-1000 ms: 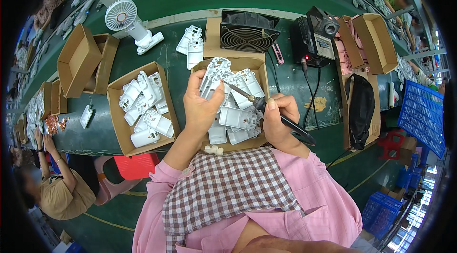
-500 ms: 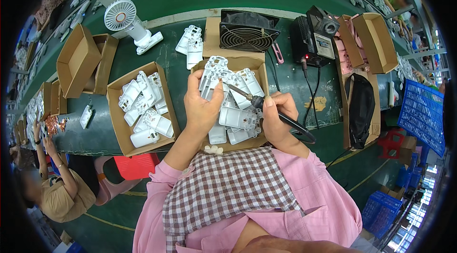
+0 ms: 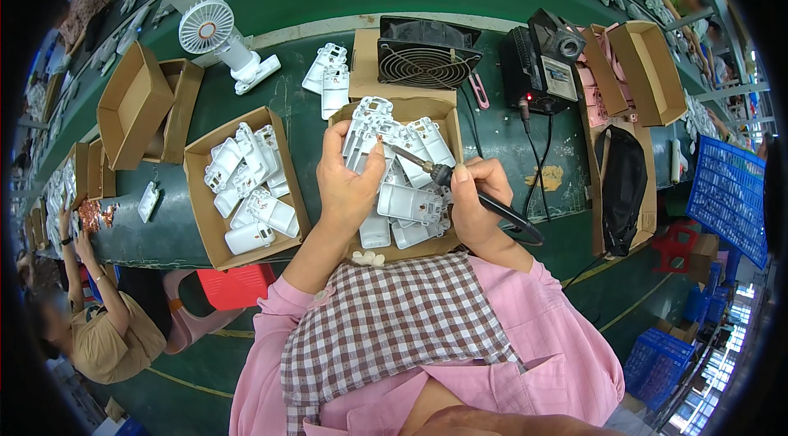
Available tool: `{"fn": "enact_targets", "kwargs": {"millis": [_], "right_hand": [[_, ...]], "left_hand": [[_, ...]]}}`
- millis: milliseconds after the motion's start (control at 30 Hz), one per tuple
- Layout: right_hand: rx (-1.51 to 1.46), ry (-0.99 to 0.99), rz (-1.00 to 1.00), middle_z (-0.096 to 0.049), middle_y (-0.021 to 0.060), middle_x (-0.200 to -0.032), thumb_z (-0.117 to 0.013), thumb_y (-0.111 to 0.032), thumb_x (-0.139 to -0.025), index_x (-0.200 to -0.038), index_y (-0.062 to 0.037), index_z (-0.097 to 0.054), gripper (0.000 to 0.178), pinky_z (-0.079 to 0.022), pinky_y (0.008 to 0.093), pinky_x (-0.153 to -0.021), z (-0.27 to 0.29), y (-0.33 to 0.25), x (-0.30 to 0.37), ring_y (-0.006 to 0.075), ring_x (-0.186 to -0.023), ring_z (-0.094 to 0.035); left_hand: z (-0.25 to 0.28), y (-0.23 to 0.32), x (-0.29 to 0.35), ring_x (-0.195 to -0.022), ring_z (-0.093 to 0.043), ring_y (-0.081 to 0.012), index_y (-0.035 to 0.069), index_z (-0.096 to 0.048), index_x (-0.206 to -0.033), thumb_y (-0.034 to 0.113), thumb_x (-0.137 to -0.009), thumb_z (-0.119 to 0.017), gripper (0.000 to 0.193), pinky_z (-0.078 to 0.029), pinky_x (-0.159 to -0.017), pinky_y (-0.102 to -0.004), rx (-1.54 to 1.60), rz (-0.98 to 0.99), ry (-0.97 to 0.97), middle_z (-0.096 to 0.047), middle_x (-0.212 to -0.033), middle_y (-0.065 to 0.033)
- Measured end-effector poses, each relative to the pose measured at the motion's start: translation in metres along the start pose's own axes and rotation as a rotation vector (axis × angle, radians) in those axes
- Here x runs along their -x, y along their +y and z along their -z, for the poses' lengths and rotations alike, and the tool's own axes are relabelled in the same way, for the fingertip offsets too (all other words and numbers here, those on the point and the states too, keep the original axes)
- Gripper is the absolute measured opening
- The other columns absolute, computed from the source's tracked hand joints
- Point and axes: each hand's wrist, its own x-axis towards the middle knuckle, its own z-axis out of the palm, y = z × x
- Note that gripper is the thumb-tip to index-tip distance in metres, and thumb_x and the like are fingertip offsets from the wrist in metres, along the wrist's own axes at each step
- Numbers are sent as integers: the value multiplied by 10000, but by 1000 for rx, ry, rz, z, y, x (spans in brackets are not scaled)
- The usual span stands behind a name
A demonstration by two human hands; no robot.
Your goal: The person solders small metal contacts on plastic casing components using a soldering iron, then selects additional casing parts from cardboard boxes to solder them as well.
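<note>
My left hand (image 3: 349,182) grips a white plastic housing (image 3: 373,114) above an open cardboard box (image 3: 447,112) of similar white housings (image 3: 410,204). A small copper-coloured piece (image 3: 379,139) shows on the housing near my left thumb. In my right hand (image 3: 480,198) is a soldering iron (image 3: 492,205) with a black handle, held like a pen. Its metal tip reaches left to the housing, close to the copper piece; whether they touch is too small to tell. A second cardboard box (image 3: 197,165) with more white housings stands to the left.
Behind the box stands a black fan with a wire grille (image 3: 427,67). A black soldering station (image 3: 525,67) with cables is at right. A white handheld fan (image 3: 209,30), empty cardboard trays (image 3: 135,104) and a black pouch (image 3: 620,190) lie around. Another person (image 3: 115,329) works at far left.
My hands, the housing and the soldering iron hold almost the same place. Parts on the far green conveyor have shifted slightly left.
</note>
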Motion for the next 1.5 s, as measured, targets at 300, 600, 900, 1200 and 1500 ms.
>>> {"fn": "enact_targets", "kwargs": {"millis": [300,600,900,1200,1500], "right_hand": [[-110,66,-10,-504,22,-660,-558,-21,-875,-795,-27,-455,130,-355,221,-526,1,5,1,56,-580,-415],[-92,59,-1,-499,19,-644,-565,-30,-878,-792,-21,-459,137,-347,219,-522,-2,3,-1,54,-566,-407],[-102,64,-15,-499,18,-651,-560,-21,-876,-788,-24,-453,138,-345,214,-520,-3,4,-1,53,-570,-412],[-214,116,32,-484,18,-662,-534,-15,-880,-803,-32,-435,127,-346,217,-515,-2,5,0,53,-561,-404],[-144,51,57,-512,66,-689,-516,-103,-909,-859,-41,-428,119,-395,231,-501,0,-5,3,80,-539,-456]], "left_hand": [[0,3,2,-836,-548,-88,13,-506,-1052,62,-815,-636,275,-448,-754,-232,0,34,-24,-600,-938,-45],[0,2,3,-838,-550,-87,12,-505,-1066,59,-810,-631,290,-451,-754,-235,-1,64,-39,-598,-946,-45],[0,1,3,-835,-545,-85,9,-508,-1064,61,-812,-627,284,-450,-751,-236,-26,41,-45,-596,-943,-45],[1,1,2,-888,-551,-98,11,-498,-1094,49,-807,-636,321,-444,-798,-237,-10,85,-71,-595,-996,-52],[1,2,5,-857,-577,-106,-27,-460,-1189,53,-815,-649,427,-482,-740,-249,277,180,-145,-605,-1001,-80]]}}
